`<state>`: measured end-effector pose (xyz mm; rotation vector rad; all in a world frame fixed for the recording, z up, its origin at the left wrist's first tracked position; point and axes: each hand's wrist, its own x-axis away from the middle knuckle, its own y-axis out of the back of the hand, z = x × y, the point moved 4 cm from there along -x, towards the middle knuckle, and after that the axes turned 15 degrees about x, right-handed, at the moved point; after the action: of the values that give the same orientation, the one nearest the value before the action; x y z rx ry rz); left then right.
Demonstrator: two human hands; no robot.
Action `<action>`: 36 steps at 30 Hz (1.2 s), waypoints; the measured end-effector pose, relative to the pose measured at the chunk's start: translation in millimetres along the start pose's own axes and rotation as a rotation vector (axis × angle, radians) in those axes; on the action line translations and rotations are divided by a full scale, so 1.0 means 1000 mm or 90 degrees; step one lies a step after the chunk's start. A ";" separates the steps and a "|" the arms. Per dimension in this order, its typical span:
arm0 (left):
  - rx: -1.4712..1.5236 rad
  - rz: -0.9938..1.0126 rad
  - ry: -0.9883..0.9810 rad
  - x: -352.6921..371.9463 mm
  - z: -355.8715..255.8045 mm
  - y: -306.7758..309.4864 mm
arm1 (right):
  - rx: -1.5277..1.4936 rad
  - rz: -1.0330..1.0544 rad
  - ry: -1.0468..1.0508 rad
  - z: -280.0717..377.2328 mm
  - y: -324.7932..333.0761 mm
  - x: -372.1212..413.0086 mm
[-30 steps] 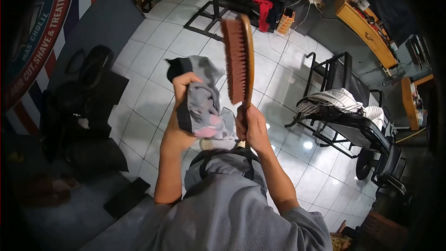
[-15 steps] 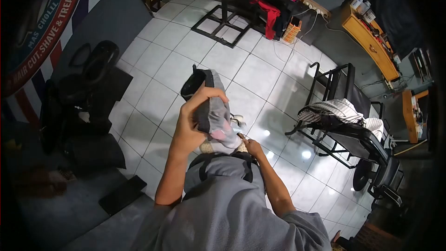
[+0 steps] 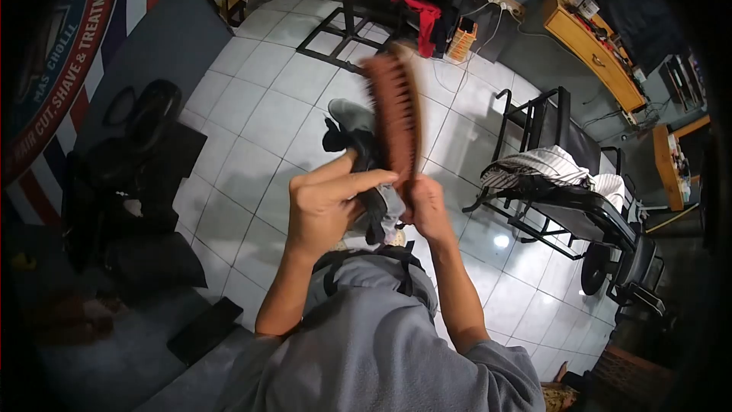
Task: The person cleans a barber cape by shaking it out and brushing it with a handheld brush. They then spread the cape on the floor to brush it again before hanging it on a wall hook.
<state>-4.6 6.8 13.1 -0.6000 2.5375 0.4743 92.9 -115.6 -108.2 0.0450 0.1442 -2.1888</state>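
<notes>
Brush [image 3: 398, 114] (blurry, bristles L) stood above R grip [image 3: 428, 210], clasped round its hndl; L grip [image 3: 323, 204] held grey/blk cloth [image 3: 357, 123], folds above & below.

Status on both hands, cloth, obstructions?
Left hand gripping grey-and-black cloth. Right hand on brush handle, bristles facing left, blurred. Cloth bunched, partly hidden behind brush; contact unclear. No obstruction visible between hands.
</notes>
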 end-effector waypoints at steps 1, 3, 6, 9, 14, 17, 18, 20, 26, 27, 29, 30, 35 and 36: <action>0.009 -0.025 0.005 -0.001 -0.006 0.002 | 0.011 0.036 -0.057 -0.007 -0.004 -0.002; 0.078 -0.074 0.012 -0.003 -0.007 0.007 | -0.004 0.072 -0.157 -0.055 0.001 -0.002; 0.131 -0.129 0.021 -0.001 -0.004 0.022 | 0.395 0.015 -0.181 -0.170 0.026 0.016; 0.133 -0.149 0.064 0.002 0.007 0.028 | 0.593 0.073 -0.333 -0.265 0.050 0.069; 0.195 -0.199 0.071 0.012 0.024 0.025 | 0.730 0.070 -0.511 -0.308 0.072 0.115; 0.154 -0.232 0.051 0.006 0.014 0.032 | 0.692 0.133 -0.645 -0.335 0.094 0.128; 0.125 -0.242 0.045 0.002 0.009 0.033 | 0.650 0.071 -0.613 -0.328 0.095 0.121; 0.051 -0.199 0.056 0.002 0.008 0.033 | 0.563 -0.046 -0.553 -0.315 0.095 0.115; -0.090 -0.215 0.050 0.010 0.021 0.004 | -0.177 -0.075 -0.248 -0.062 0.005 0.026; -0.106 -0.218 0.043 0.006 0.015 0.000 | -0.134 -0.031 -0.172 -0.036 -0.008 0.021; -0.178 -0.232 -0.006 0.003 0.010 0.000 | -0.084 0.039 -0.067 -0.004 -0.028 0.015; -0.118 -0.258 0.040 0.004 0.009 0.004 | -0.141 0.073 -0.083 -0.015 -0.032 0.011; -0.203 -0.328 -0.139 -0.007 -0.015 0.026 | 0.360 0.082 -0.032 -0.153 -0.016 0.020; -0.216 -0.346 -0.148 -0.009 -0.016 0.032 | 0.447 0.113 -0.091 -0.203 -0.007 0.035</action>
<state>-19.6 30.3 37.4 -1.2340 1.9746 0.7233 62.3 -115.0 -311.7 0.2820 -0.6853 -1.9582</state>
